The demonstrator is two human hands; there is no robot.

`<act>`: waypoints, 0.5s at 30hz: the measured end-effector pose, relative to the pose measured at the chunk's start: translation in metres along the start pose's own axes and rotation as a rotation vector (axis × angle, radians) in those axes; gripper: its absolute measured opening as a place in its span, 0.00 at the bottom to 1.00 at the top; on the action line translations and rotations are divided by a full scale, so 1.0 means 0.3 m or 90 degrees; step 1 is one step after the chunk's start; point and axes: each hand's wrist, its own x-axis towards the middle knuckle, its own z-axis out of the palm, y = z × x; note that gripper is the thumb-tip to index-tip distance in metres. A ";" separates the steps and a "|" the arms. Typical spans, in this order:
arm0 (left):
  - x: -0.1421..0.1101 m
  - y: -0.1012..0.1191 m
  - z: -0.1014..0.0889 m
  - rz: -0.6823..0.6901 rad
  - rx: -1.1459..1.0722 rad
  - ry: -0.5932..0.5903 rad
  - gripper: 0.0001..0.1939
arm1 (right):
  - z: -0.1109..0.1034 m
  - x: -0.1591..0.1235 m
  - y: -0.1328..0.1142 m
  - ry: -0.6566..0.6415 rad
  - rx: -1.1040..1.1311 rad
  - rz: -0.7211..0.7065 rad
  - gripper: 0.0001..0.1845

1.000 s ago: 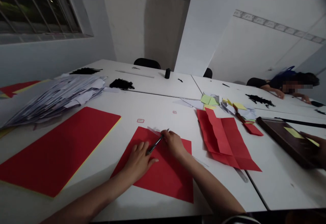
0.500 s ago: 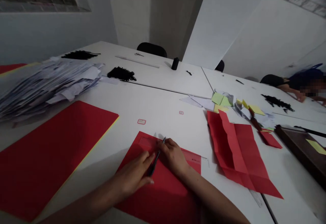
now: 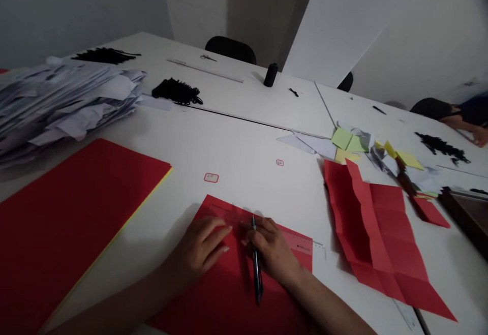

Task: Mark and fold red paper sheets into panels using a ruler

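My right hand (image 3: 272,248) grips a dark pen (image 3: 256,274) between thumb and fingers, its narrow end pointing away from me and its thick end hanging toward me. That hand rests on a red sheet of paper (image 3: 229,294) on the table. Along the sheet's far edge lies a clear ruler (image 3: 301,243), partly hidden by the hand and sticking out past the paper's right edge. My left hand (image 3: 198,248) is over the left part of the sheet, fingers loosely bent and apart, holding nothing.
A red paper stack with yellow edges (image 3: 95,198) lies left, below a heap of white papers (image 3: 76,101). A creased red sheet (image 3: 381,233) and paper scraps (image 3: 346,139) are at right. Farther back stand a black thread spool (image 3: 271,74) and black cord bundles (image 3: 177,92). A co-worker's arm (image 3: 463,124) shows far right.
My left hand has drawn away from the pen, and a gap now separates them. The pen's near end has swung rightward in my right hand. The camera view has shifted.
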 end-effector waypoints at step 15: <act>-0.013 -0.049 0.021 0.001 0.138 -0.071 0.33 | -0.001 0.012 -0.019 -0.060 0.038 0.012 0.08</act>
